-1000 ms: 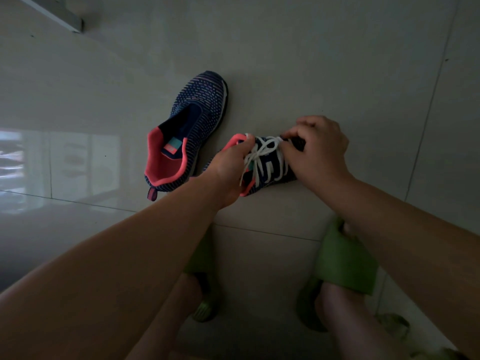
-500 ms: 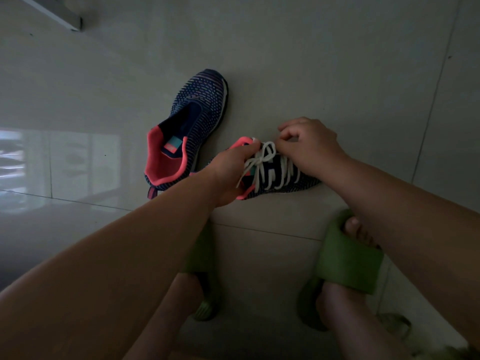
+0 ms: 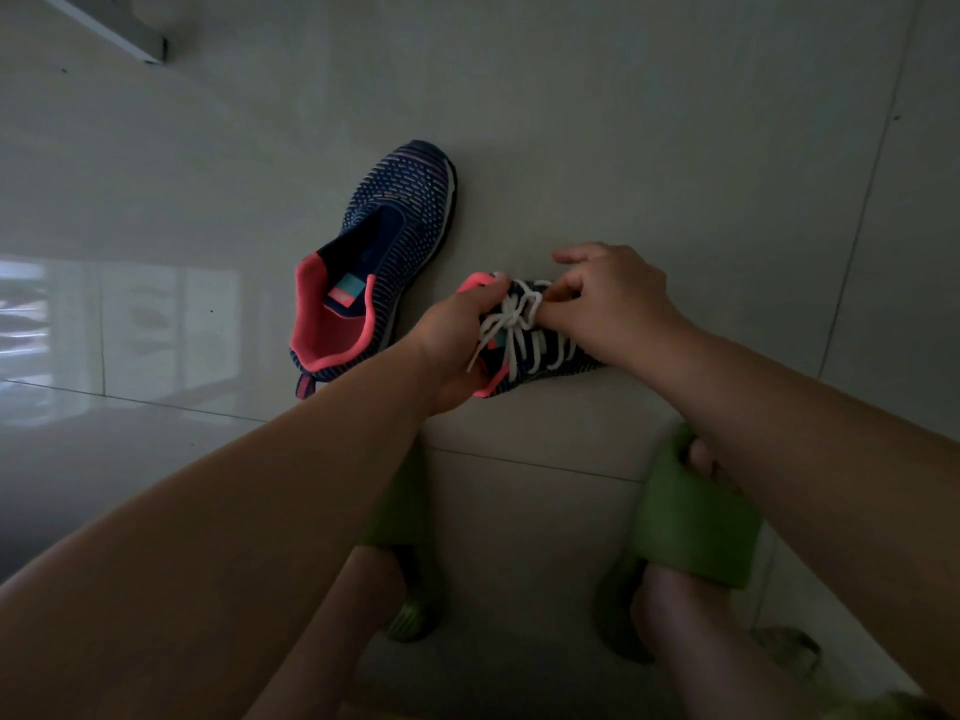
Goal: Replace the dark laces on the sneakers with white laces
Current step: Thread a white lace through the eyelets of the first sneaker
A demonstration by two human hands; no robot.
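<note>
While we steady the laced sneaker point(image 3: 540, 366) on the tiled floor point(image 3: 623, 122), our left hand point(image 3: 457, 345) grips its pink collar at the heel end, fingers curled round the rim, which we judge keeps the shoe from sliding as the lace is drawn. Our right hand point(image 3: 613, 304) lies over the middle of the same shoe, thumb and forefinger pinching a strand of the white lace point(image 3: 511, 324) near the bow, the other fingers bent above it; the toe of the shoe is hidden beneath that hand. The lace crosses the shoe in several rows and its loose ends hang toward us over the pink edge, so this sneaker looks nearly finished, with the knot being tightened or tidied. To the left and a little farther off, just beside the first, the second sneaker point(image 3: 384, 262) lies with its toe pointing away, its opening wide and no lace of any colour visible on it; by our reckoning it awaits its white lace next. We cannot see a spare white lace or the removed dark ones anywhere on the floor. Nearest us, our feet rest in green slippers point(image 3: 691, 522), set apart so that the work sits between the knees and within easy reach of both hands.
</note>
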